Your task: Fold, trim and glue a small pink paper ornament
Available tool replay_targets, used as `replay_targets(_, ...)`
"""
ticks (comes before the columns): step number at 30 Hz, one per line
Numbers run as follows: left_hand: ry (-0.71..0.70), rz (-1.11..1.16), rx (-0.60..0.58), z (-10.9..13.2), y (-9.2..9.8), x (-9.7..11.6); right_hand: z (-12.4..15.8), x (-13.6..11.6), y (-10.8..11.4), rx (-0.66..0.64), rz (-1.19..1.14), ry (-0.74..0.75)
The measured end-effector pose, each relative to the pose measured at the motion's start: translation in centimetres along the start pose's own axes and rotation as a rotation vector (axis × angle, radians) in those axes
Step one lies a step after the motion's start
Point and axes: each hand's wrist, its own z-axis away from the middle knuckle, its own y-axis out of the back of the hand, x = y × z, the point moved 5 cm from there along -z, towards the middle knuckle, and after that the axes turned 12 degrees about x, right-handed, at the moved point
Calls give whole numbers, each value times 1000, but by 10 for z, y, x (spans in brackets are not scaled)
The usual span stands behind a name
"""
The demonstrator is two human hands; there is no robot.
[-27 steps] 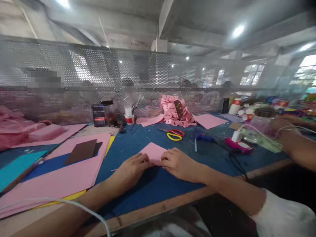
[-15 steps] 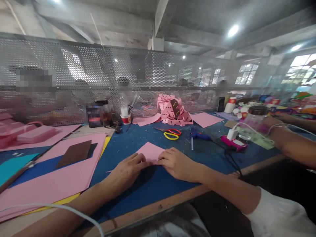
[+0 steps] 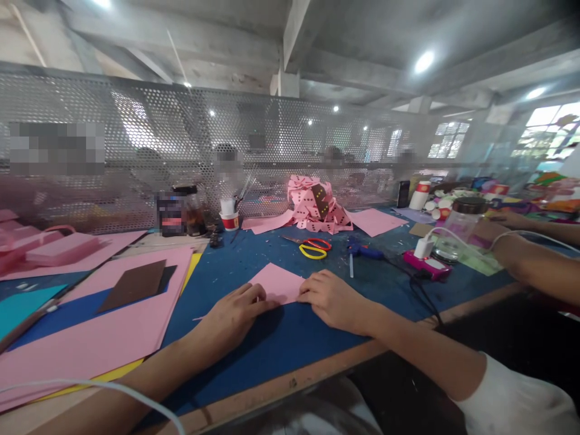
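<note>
Both hands covered the near edge of the pink sheet (image 3: 277, 282), and figures behind the mesh screen (image 3: 136, 151) were blurred.

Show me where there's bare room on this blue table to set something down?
Bare blue mat lies between the hands and the wooden front edge, and between the pink sheet and the scissors. The stacked paper and the pink heap crowd elsewhere.

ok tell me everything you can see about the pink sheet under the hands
The pink sheet is small, plain and matte, like paper or thin foam. It lies flat on the blue mat, turned so one corner points away from the person. The left hand presses its near left edge and the right hand its near right edge, hiding the near corner. Whether it is folded cannot be told.
</note>
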Motion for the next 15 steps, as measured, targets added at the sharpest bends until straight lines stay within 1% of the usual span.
replay_targets(9, 21, 25, -19, -1, 3, 2, 8, 5, 2, 8, 16, 1)
replay_targets(15, 8, 35, 27, -1, 2, 1, 14, 9, 5, 14, 26, -5)
